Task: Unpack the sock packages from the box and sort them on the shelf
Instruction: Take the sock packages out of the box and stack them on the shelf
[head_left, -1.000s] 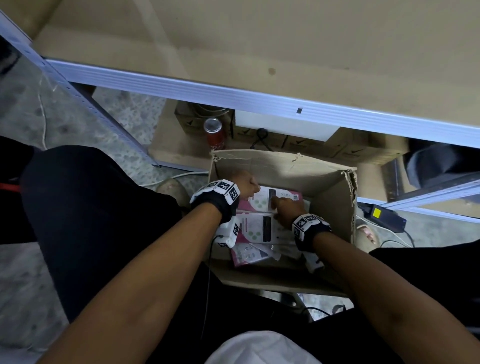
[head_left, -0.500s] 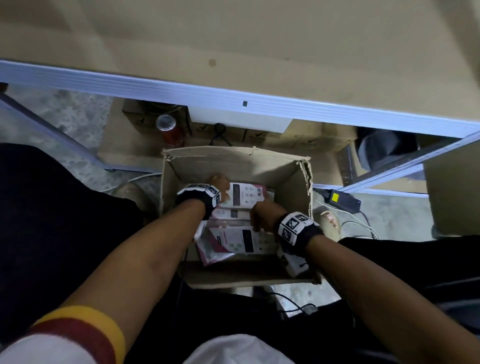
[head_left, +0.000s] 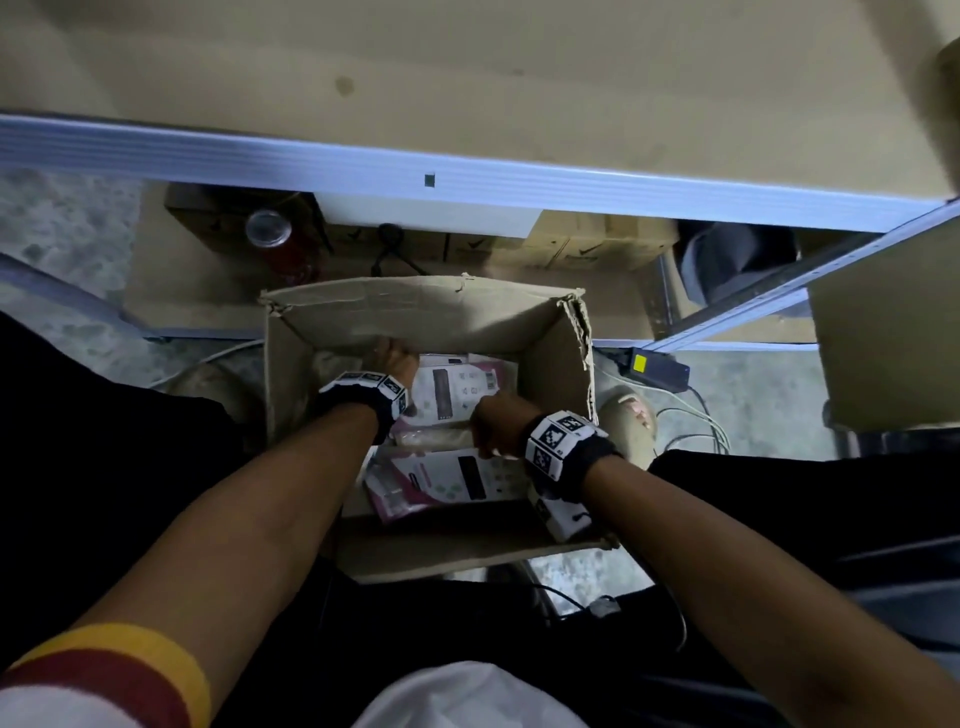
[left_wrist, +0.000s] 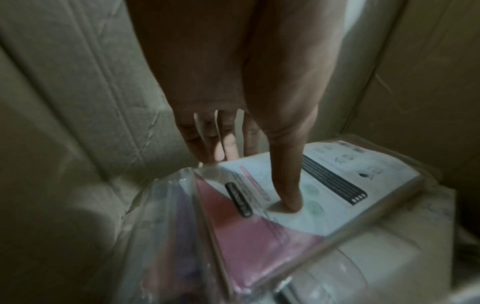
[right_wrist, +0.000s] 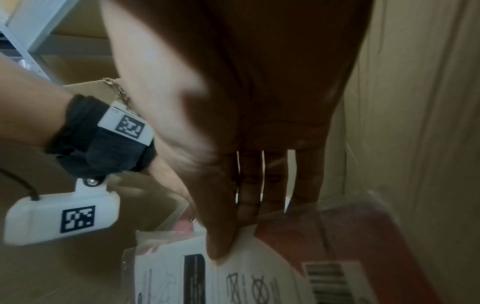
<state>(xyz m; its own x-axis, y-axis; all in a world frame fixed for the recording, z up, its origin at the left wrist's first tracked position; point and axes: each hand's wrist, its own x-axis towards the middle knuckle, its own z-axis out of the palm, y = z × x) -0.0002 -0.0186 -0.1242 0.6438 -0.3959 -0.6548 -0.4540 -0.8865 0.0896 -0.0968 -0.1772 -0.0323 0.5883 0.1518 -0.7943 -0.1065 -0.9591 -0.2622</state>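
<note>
An open cardboard box (head_left: 415, 312) stands on the floor between my legs with several pink-and-white sock packages inside. Both hands reach into it and grip the upper bundle of sock packages (head_left: 457, 389). My left hand (head_left: 395, 358) holds its far left end: the thumb (left_wrist: 285, 185) presses on the printed top (left_wrist: 337, 185) and the fingers go down over the edge. My right hand (head_left: 493, 421) takes the near right end, thumb (right_wrist: 221, 236) on the label (right_wrist: 246, 277), fingers behind the edge. Another sock package (head_left: 457, 478) lies lower, nearer me. The shelf board (head_left: 467, 67) spans the top.
The shelf's metal rail (head_left: 311, 161) runs just beyond the box. Under it sit a red can (head_left: 275, 239) and flat cardboard cartons (head_left: 587, 249). A black power adapter (head_left: 657, 366) with cables lies right of the box, near my sandalled foot (head_left: 631, 421).
My right hand slid from the top of the bundle to its near right edge, and the left hand went to the far left end. The bundle's pale side now shows.
</note>
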